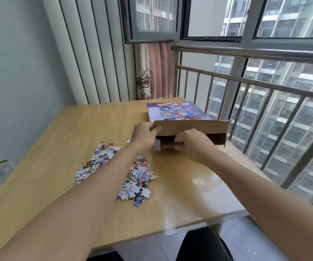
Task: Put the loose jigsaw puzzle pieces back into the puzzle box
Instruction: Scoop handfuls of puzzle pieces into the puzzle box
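Note:
The puzzle box [178,111], flat with a cartoon picture on top, lies at the far right of the wooden table [87,125]. Its near end stands open, the brown cardboard flap [199,127] lifted. My left hand [144,135] pinches the flap's left corner. My right hand [193,144] grips the inner cardboard at the box mouth, fingers curled on it. Loose jigsaw pieces [99,161] lie in a spread heap left of my left forearm, and a second heap [138,181] lies between my two forearms.
A metal railing [246,81] and large windows run along the table's right side. A pink curtain [157,72] hangs behind the box. White vertical blinds [87,53] cover the far left wall. A dark chair seat [202,245] shows below the table's near edge.

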Available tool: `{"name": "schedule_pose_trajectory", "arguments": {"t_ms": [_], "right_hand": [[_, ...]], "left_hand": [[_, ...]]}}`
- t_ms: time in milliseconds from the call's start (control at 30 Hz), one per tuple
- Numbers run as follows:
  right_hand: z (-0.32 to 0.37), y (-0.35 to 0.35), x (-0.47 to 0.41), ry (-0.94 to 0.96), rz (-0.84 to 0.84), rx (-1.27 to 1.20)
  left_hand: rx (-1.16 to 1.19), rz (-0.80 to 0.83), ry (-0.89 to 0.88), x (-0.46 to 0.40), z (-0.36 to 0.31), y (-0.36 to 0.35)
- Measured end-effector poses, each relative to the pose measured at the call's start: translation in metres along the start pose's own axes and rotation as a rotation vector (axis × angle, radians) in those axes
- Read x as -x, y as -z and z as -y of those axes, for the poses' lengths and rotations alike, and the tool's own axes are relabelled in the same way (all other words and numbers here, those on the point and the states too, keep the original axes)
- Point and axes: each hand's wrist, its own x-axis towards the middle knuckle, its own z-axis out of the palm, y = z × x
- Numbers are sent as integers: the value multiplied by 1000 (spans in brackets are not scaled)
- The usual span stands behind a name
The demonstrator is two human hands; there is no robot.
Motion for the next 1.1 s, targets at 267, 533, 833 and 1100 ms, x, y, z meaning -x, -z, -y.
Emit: {"name": "schedule_pose_trajectory", "arguments": {"t_ms": [267,533,833,1100], "right_hand": [[55,-27,25,125,72,-156],[110,-72,37,-204,251,-383],[150,-73,-7,-349,266,-576],[158,-68,-46,-505,414,-837]], "left_hand": [[-68,163,24,23,22,4],[-301,-3,31,69,93,72],[-292,-120,165,127,156,81],[-137,-128,68,113,141,59]]}}
